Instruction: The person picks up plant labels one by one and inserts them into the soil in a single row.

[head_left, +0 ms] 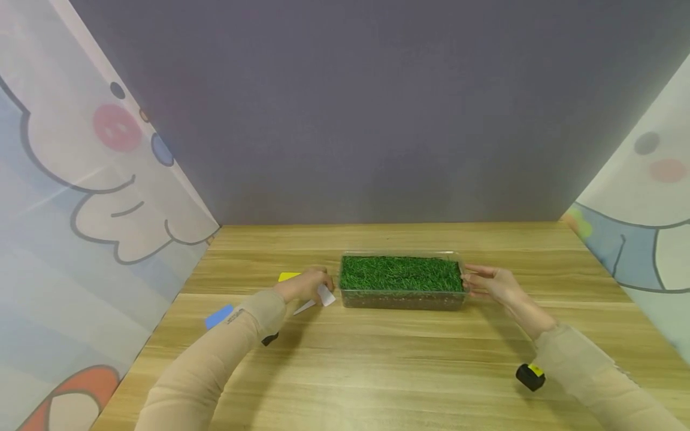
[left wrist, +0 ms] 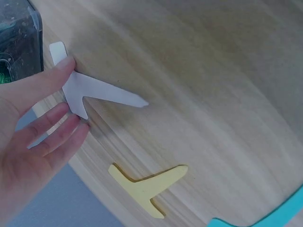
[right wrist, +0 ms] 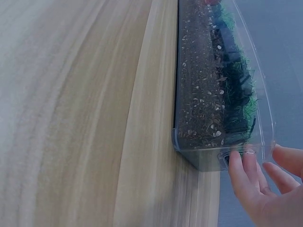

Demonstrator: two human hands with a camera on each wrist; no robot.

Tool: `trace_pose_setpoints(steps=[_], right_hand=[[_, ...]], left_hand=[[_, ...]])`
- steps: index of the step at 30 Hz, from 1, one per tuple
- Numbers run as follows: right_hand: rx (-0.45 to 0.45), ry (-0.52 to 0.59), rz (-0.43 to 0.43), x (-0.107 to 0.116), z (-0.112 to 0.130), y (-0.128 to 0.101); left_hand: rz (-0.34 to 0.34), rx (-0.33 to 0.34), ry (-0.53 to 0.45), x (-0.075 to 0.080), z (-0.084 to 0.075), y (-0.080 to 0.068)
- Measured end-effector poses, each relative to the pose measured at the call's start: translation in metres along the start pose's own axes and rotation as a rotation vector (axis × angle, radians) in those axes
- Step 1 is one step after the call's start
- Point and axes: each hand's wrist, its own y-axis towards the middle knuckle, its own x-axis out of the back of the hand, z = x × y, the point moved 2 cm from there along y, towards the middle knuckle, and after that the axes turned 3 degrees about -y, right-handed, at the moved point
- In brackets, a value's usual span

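A clear plastic tray point(head_left: 401, 297) of dark soil topped with green grass sits mid-table. My left hand point(head_left: 317, 287) is just left of it and pinches a white T-shaped plant label point(head_left: 326, 296). In the left wrist view the thumb point(left wrist: 49, 80) presses the white label point(left wrist: 102, 92) against the fingers point(left wrist: 57, 127), its tip pointing over the wood. My right hand point(head_left: 475, 280) is at the tray's right end, fingers point(right wrist: 244, 172) fairly straight and touching the end wall of the tray point(right wrist: 201, 109).
A yellow label point(head_left: 288, 276) point(left wrist: 147, 186) and a blue label point(head_left: 218, 316) lie flat on the wooden table point(head_left: 377, 371) left of my left hand. A grey back wall and cartoon-printed side panels enclose the table.
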Motion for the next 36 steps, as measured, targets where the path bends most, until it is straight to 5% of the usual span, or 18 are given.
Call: trace_pose_setpoints(steps=[14, 23, 36], right_hand=[[0.023, 0.040, 0.019, 0.005, -0.005, 0.000], [0.050, -0.051, 0.038, -0.016, 0.030, -0.028], [0.066, -0.026, 0.049, -0.017, 0.028, -0.026]], left_hand=[[0.076, 0.101, -0.013, 0.003, 0.002, 0.011], [0.089, 0.170, -0.041, 0.000, 0.005, 0.009], [0.053, 0.154, -0.094, 0.001, 0.008, 0.006]])
